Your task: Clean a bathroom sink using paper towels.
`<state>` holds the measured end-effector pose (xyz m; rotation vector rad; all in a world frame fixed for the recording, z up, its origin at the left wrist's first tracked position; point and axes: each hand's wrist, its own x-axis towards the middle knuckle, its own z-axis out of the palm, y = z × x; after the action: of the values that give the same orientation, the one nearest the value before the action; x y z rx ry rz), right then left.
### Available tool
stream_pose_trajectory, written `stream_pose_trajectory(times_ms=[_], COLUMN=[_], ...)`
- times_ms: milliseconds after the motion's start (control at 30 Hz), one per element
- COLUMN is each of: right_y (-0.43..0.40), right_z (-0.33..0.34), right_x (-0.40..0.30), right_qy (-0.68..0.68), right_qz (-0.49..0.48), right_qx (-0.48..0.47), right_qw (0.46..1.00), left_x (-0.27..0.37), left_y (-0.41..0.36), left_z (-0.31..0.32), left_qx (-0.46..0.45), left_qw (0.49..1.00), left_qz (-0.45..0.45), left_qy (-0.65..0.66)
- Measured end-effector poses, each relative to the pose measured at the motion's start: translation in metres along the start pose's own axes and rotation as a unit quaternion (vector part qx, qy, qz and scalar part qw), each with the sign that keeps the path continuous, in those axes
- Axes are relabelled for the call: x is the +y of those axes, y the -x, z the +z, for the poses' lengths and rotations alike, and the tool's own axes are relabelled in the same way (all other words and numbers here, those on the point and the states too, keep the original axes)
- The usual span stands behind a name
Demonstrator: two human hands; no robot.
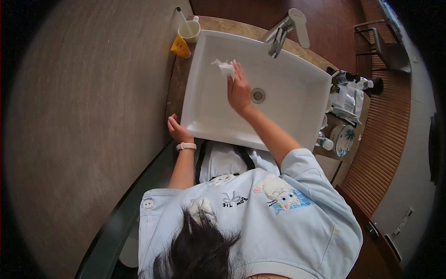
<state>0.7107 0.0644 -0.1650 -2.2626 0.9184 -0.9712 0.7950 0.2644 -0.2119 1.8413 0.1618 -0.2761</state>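
A white rectangular ceramic sink [212,108] lies before me. My right hand [240,87] reaches over its basin, with a crumpled white tissue [227,69] held at the fingers, one ragged end sticking out to the left. Just right of that hand is the round metal drain [258,95]. My left hand [179,130], a pale band on its wrist, is at the sink's near left corner. Its fingers are bent and close together; I see nothing in them, and whether they grip the edge is unclear.
A chrome faucet [278,38] overhangs the sink's far side. At the back left stand a white mug [188,36] with a toothbrush [183,15] and a yellow tube [181,47]. Plastic packages [348,99], a bottle [324,142] and a patterned round container [343,139] crowd the right counter.
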Motion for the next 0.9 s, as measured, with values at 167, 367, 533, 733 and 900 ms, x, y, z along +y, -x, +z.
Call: stream_pose_trajectory(times_ms=[167,367,533,733,900], right_y=[0.017,0.063,0.037,0.049,0.026], right_z=[0.035,0.033,0.021,0.026,0.055], right_x=[0.056,0.077,0.081,0.073,0.072], right_qy=[0.124,0.049,0.065,0.110,0.148], right_qz=[-0.112,-0.309,-0.267,-0.259,-0.178], right_qx=[-0.254,-0.462,-0.482,-0.413,-0.323], right_qw=[0.953,0.830,0.832,0.866,0.918], left_x=[0.010,0.011,0.008,0.015,0.016], left_y=[0.003,0.001,0.000,0.004,0.004], left_z=[0.006,0.002,0.003,0.006,0.004], left_qx=[-0.031,-0.018,-0.017,-0.006,-0.011], left_qw=[0.999,0.998,0.998,0.999,0.998], left_qz=[-0.024,-0.001,0.014,0.005,-0.009], left_qy=[0.002,-0.052,-0.059,-0.053,-0.062])
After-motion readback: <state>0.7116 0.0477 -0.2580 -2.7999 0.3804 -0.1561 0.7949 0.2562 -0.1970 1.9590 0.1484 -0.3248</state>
